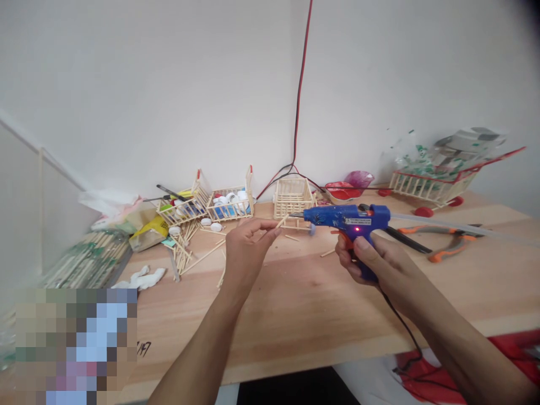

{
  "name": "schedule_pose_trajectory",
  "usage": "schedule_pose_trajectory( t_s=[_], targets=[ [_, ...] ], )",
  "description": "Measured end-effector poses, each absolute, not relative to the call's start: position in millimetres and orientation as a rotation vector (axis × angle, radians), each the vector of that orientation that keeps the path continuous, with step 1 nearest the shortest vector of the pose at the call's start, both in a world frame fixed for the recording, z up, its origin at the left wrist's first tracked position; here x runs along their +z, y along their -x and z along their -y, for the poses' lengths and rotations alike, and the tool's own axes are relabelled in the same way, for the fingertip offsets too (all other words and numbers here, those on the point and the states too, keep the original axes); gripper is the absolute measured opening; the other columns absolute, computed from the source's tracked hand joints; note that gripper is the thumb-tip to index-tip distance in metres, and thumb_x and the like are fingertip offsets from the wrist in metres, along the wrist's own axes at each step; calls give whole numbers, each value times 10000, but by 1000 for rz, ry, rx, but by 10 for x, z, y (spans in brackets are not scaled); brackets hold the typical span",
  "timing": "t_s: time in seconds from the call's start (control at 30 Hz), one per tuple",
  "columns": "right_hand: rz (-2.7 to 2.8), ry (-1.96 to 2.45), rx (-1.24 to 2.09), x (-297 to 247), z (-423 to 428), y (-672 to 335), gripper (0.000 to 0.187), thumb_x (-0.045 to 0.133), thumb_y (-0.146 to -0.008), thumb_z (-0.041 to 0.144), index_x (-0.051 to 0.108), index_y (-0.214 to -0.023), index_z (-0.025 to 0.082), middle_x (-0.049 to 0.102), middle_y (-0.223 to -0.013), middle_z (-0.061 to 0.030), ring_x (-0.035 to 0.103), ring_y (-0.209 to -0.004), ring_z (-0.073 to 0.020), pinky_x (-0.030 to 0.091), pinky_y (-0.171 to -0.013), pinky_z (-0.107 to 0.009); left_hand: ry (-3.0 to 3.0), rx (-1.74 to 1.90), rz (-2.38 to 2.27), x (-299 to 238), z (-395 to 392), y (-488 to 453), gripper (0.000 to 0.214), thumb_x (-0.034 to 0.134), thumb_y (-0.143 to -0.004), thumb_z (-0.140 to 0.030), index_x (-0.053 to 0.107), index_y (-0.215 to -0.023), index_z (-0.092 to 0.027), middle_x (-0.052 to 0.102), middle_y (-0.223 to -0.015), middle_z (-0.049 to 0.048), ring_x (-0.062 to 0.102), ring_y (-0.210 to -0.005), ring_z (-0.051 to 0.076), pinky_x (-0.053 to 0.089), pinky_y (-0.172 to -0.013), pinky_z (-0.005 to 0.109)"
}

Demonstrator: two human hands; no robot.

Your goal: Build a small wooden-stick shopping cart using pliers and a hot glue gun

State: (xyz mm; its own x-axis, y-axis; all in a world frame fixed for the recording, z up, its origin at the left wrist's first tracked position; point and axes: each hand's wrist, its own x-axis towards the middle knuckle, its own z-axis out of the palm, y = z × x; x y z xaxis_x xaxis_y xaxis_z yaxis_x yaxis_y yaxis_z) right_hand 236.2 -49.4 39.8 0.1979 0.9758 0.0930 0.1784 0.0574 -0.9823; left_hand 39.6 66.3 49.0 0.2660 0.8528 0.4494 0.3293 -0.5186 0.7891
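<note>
Around the handle of a blue hot glue gun my right hand is closed; its small red light glows and a clear glue stick trails from its back. My left hand pinches a short wooden stick between thumb and fingertips. The gun's nozzle points left, at or very near the stick's far end; I cannot tell whether they touch. Just behind the nozzle stands a small cart-like frame of wooden sticks, partly hidden by the gun.
Two stick baskets stand at the back, one with white caps. Loose sticks and bundled sticks lie left, near a crumpled white glove. Orange-handled pliers and a red-wheeled stick cart are right. A cord hangs below the gun.
</note>
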Motion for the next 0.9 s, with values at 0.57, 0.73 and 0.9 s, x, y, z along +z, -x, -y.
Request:
schedule_pose_trajectory(
  t_s=[0.57, 0.73, 0.9],
  targets=[
    [1278, 1359, 866, 410, 508, -2379, 371, 405, -937, 527, 480, -811, 186, 451, -663, 15, 381, -535, -87, 276, -469, -234, -1978, 1226, -1040, 479, -667, -392, 67, 685, -759, -248, 743, -785, -225, 724, -799, -10, 603, -793, 153, 454, -770, 280],
    [1304, 1367, 853, 414, 511, -2390, 376, 400, -940, 523, 467, -788, 186, 451, -655, 15, 378, -534, -89, 270, -473, -242, -1980, 1226, -1036, 473, -679, -390, 67, 682, -761, -242, 741, -786, -223, 724, -803, -11, 602, -796, 148, 452, -767, 277],
    [1295, 1367, 869, 397, 518, -2393, 380, 401, -938, 529, 455, -780, 188, 444, -650, 18, 374, -529, -88, 267, -473, -243, -1982, 1225, -1043, 476, -672, -391, 63, 686, -756, -238, 742, -784, -225, 723, -797, -13, 600, -790, 152, 452, -771, 283]
  ],
)
